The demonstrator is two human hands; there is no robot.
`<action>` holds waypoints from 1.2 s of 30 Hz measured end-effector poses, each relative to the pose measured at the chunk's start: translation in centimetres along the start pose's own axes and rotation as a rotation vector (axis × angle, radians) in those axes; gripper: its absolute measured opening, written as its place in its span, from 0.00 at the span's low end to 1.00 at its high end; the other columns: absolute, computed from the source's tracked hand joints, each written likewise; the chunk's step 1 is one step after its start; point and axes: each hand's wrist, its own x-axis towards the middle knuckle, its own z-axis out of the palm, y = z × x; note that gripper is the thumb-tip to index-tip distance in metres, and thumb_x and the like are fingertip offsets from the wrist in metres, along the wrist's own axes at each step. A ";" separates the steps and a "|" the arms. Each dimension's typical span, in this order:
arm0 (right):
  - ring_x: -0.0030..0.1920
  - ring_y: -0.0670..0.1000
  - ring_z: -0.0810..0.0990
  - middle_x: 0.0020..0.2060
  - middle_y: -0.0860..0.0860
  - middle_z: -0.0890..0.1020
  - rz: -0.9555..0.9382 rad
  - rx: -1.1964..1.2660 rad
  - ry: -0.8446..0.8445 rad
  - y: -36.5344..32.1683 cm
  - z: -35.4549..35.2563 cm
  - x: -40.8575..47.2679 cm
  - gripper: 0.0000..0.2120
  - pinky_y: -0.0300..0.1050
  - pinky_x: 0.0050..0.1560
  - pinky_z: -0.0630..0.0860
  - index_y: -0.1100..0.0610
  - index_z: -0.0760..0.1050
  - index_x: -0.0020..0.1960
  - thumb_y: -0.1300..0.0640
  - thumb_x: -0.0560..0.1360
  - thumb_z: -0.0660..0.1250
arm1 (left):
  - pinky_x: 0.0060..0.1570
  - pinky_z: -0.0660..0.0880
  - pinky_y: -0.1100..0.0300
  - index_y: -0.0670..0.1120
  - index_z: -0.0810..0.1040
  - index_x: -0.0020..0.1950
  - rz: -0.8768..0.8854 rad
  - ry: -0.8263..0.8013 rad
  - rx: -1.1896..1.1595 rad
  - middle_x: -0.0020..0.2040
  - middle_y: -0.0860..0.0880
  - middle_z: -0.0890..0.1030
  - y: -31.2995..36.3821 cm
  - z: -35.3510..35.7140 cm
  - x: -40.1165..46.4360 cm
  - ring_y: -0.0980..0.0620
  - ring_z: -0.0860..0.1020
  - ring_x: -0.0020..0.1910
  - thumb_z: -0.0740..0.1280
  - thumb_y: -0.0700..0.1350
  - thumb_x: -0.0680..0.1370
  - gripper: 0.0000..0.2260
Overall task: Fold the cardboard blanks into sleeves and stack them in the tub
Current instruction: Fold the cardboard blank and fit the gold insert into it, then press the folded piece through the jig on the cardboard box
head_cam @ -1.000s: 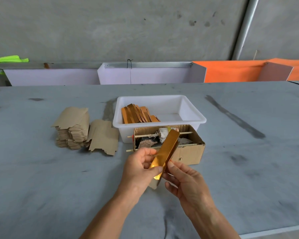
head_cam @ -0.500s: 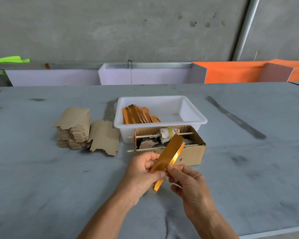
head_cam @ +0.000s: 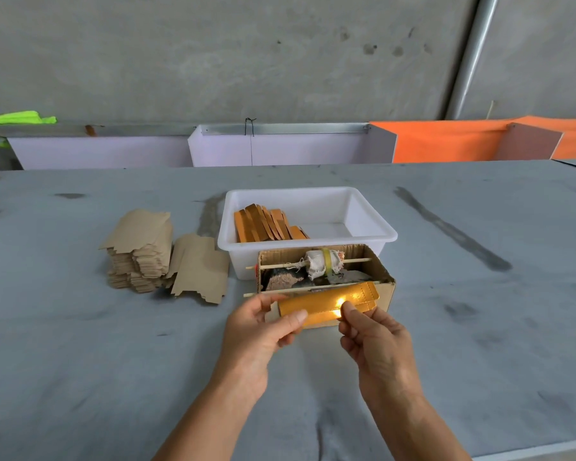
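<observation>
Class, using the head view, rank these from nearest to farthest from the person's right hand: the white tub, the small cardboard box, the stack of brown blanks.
From the right hand:
1. Small cardboard box, just beyond it.
2. White tub, behind the box.
3. Stack of brown blanks, far left.

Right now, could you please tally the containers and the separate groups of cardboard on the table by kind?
White tub: 1
Cardboard box: 1
Blank stack: 1
Loose blank: 1
Gold sleeve held in both hands: 1
Sleeve row in tub: 1
Total: 6
</observation>
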 end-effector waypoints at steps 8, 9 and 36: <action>0.28 0.45 0.76 0.26 0.50 0.78 0.082 0.090 0.040 0.7 1.9 -1.1 0.06 0.40 0.35 0.73 0.58 0.76 0.38 0.64 0.73 0.69 | 0.28 0.77 0.62 0.41 0.83 0.31 -0.049 0.094 -0.274 0.31 0.42 0.82 -0.9 2.0 -0.9 0.49 0.81 0.28 0.73 0.31 0.66 0.07; 0.28 0.45 0.76 0.26 0.50 0.78 0.085 0.085 0.041 0.7 1.9 -1.1 0.06 0.40 0.35 0.73 0.58 0.76 0.38 0.64 0.73 0.69 | 0.28 0.77 0.62 0.42 0.83 0.30 -0.037 0.099 -0.265 0.31 0.42 0.82 -0.8 2.0 -1.0 0.49 0.81 0.28 0.73 0.31 0.66 0.08; 0.49 0.54 0.70 0.36 0.49 0.71 -0.330 -1.556 -0.056 -4.5 3.0 9.4 0.06 0.41 0.39 0.64 0.57 0.73 0.41 0.55 0.72 0.65 | 0.30 0.80 0.59 0.32 0.77 0.42 -0.150 0.169 -0.170 0.34 0.38 0.83 -0.4 0.5 0.0 0.44 0.82 0.31 0.71 0.26 0.67 0.07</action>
